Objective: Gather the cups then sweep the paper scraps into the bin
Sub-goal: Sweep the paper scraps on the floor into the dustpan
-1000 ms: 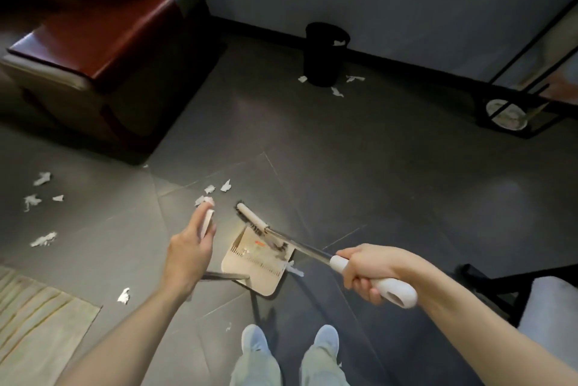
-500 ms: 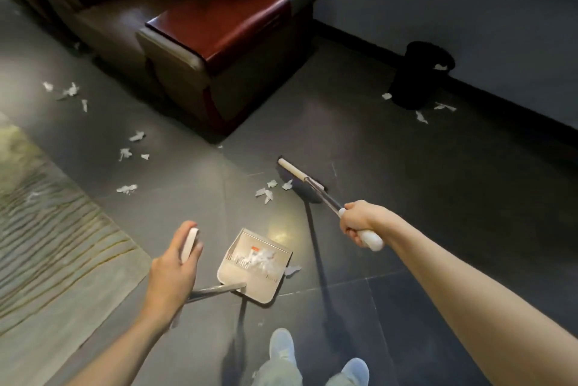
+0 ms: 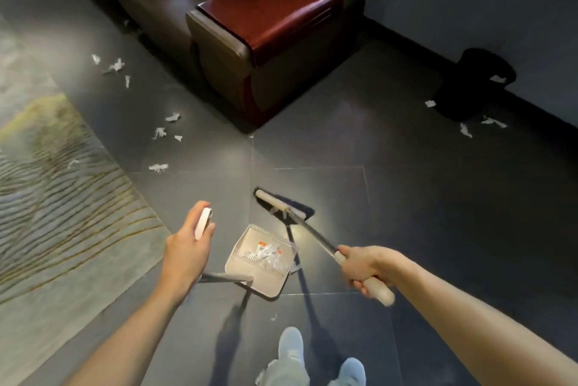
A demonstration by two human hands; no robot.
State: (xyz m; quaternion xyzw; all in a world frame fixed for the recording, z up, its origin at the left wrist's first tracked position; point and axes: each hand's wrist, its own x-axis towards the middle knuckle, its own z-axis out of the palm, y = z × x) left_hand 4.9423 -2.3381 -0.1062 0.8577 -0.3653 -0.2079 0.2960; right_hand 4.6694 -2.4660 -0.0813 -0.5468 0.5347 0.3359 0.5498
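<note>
Head view, left to right. Loose paper scraps (image 3: pixel 160 133) lie on the floor (image 3: pixel 406 213), well ahead of the left hand (image 3: pixel 187 255) and to its left. That hand is wrapped round the white grip of the dustpan (image 3: pixel 269 287), which sits just to its right with scraps inside. The broom (image 3: pixel 283 205) head rests just ahead of the pan, and the right hand (image 3: pixel 364 268) is clenched round its handle. The bin (image 3: pixel 472 82) stands far ahead-right of that hand, with more scraps at its foot. Judgement: sweeping is part done. The next move calls for carrying pan and broom to the left cluster.

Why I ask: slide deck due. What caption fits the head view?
Left hand holds the dustpan, right hand grips the broom; paper scraps litter the floor near sofa and bin.
</note>
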